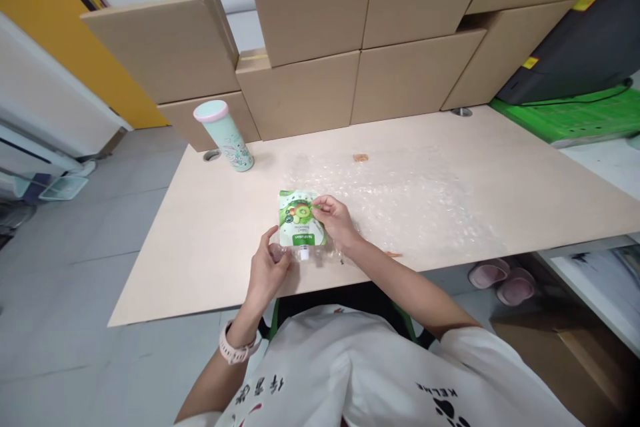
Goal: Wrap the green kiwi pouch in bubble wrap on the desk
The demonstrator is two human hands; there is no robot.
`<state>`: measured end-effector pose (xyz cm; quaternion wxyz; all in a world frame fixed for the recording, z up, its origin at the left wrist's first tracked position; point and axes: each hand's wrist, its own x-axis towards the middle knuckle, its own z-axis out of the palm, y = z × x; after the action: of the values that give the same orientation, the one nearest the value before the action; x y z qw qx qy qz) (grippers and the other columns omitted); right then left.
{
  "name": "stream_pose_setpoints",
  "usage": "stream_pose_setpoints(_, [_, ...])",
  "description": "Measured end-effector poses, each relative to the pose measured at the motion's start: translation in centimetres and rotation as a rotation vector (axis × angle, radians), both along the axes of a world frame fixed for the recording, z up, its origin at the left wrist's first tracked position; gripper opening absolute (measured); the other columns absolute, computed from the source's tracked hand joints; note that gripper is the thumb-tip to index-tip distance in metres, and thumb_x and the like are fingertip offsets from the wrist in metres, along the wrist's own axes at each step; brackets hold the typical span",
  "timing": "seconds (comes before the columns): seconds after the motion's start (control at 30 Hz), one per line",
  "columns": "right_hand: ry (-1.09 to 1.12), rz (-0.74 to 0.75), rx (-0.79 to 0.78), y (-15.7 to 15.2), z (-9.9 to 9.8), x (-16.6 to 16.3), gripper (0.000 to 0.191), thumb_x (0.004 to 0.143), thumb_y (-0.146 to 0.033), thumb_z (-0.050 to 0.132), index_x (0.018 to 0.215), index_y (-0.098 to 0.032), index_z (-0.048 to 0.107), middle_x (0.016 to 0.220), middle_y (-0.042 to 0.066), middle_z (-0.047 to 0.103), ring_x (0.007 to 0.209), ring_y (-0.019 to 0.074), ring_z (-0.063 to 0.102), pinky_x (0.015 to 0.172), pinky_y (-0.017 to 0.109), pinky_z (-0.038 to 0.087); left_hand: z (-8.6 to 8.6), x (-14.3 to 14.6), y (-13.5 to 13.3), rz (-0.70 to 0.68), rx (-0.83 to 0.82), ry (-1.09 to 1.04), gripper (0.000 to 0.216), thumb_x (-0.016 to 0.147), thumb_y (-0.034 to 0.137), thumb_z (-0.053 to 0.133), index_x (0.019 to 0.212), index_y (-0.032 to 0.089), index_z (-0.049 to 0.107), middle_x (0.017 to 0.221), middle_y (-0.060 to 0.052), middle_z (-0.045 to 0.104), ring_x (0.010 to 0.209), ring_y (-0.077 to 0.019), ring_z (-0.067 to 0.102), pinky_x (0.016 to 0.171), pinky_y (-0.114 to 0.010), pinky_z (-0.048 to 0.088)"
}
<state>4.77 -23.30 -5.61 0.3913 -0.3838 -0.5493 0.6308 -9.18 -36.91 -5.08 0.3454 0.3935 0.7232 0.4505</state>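
A small green and white spouted pouch [299,220] with fruit pictures lies on a sheet of clear bubble wrap [400,197] near the front edge of the table [200,247]. My right hand [334,219] pinches the pouch's right side with closed fingers. My left hand [267,268] sits at the pouch's lower left corner, fingers curled on the bubble wrap's near edge by the white cap.
A mint tumbler with a pink lid [225,135] stands at the table's back left. Cardboard boxes [320,47] are stacked along the back. A green crate [575,117] sits at the right. A small brown scrap [360,157] lies mid-table. Pink slippers [500,277] lie underneath.
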Motion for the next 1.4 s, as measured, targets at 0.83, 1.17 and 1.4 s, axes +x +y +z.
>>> stream_pose_setpoints(0.83, [-0.516, 0.008, 0.291, -1.4, -1.2, 2.8, 0.030, 0.089, -0.026, 0.051, 0.114, -0.027, 0.068, 0.067, -0.001, 0.060, 0.061, 0.0194, 0.055, 0.061, 0.033, 0.041, 2.1, -3.0, 0.8, 0.100, -0.080, -0.447, 0.090, 0.074, 0.033, 0.078, 0.149, 0.007, 0.035, 0.084, -0.004, 0.075, 0.056, -0.0100, 0.063, 0.059, -0.024, 0.053])
stream_pose_setpoints(1.17, [-0.785, 0.086, 0.977, -5.1, 0.2, 2.1, 0.039, 0.099, -0.018, 0.046, 0.135, -0.024, 0.060, 0.151, 0.010, 0.050, 0.139, 0.0322, 0.040, 0.106, 0.052, 0.042, 0.8, -3.8, 3.2, -0.059, -0.098, -0.343, 0.034, 0.063, 0.037, 0.083, 0.072, 0.015, 0.059, 0.049, 0.004, 0.057, 0.037, -0.0075, 0.047, 0.039, -0.019, 0.035])
stream_pose_setpoints(1.4, [-0.818, 0.177, 0.986, -5.3, -0.7, 2.1, 0.039, 0.103, -0.021, 0.042, 0.139, -0.024, 0.058, 0.152, 0.007, 0.052, 0.140, 0.0300, 0.042, 0.101, 0.048, 0.045, 1.0, -2.4, 3.2, -0.042, 0.023, -0.330, 0.029, 0.070, 0.038, 0.079, 0.070, 0.014, 0.062, 0.052, 0.006, 0.054, 0.039, -0.0040, 0.040, 0.039, -0.017, 0.028])
